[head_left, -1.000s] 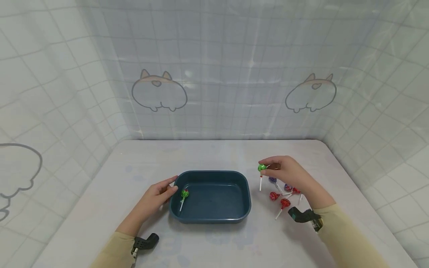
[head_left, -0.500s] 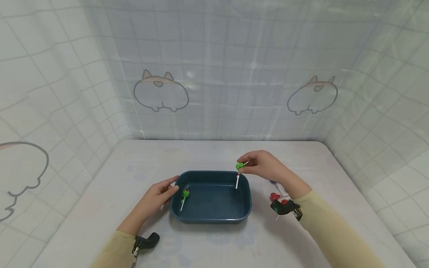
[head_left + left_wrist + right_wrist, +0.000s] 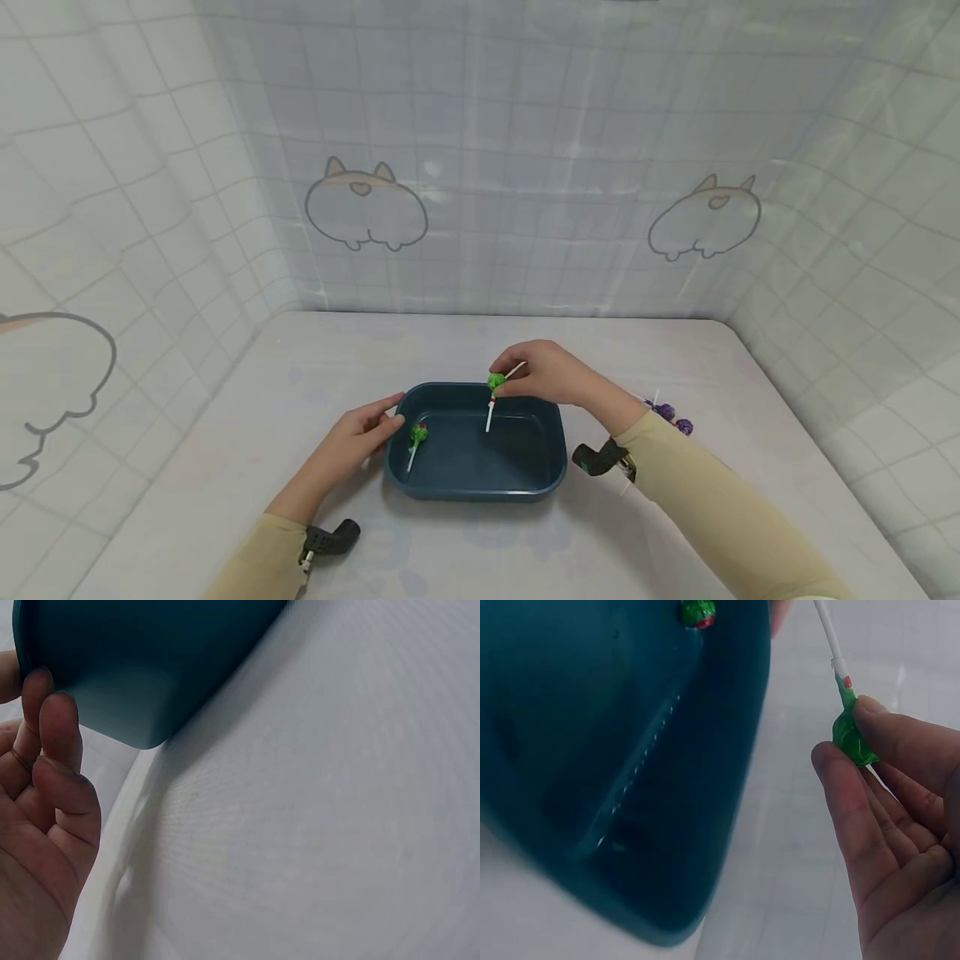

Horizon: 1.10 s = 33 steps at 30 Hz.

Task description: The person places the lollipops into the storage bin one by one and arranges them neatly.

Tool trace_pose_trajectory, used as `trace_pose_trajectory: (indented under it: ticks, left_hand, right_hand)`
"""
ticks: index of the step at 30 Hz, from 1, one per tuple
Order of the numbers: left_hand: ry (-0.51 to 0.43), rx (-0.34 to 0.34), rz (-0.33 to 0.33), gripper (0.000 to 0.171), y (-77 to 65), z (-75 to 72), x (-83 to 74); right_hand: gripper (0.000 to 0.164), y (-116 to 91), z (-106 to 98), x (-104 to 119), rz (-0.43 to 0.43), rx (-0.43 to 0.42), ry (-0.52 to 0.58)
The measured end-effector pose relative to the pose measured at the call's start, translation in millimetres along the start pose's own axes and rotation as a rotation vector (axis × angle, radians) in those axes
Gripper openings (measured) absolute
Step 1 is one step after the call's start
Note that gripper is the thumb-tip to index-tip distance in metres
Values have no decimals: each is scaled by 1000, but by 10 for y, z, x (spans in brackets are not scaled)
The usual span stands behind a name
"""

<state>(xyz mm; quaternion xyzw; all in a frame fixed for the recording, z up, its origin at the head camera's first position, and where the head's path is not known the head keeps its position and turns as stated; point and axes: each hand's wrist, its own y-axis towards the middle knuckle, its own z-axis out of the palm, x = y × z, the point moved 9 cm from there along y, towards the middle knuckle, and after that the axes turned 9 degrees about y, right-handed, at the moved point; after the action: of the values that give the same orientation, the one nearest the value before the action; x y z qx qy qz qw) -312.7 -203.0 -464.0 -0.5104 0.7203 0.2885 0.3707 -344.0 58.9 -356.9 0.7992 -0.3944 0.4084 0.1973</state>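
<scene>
Within right grip (image 3: pixel 546 372), green lollipop (image 3: pixel 496 381)

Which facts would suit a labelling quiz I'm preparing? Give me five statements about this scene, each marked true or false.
1. The right grip holds a green-wrapped lollipop. True.
2. The left grip is well away from the blue tray. False: it touches the tray's left end.
3. A green-and-red lollipop lies in the tray. True.
4. The purple-wrapped lollipops lie inside the tray. False: they are on the table, to the tray's right.
5. Both sleeves are black. False: they are pale yellow.
</scene>
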Motion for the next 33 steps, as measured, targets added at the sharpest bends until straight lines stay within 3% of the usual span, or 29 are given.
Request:
trace_pose_trajectory:
  ticks: [5, 18, 33]
  left_hand:
    - [3, -3, 3, 57, -6, 4, -2]
    - [11, -20, 15, 57, -11, 13, 2]
    - [0, -11, -10, 60, -25, 24, 14]
  right_hand:
    - [35, 147, 175, 93, -19, 51, -14]
    - [32, 485, 669, 195, -71, 163, -190]
    - [30, 654, 1072, 103, -18, 205, -376]
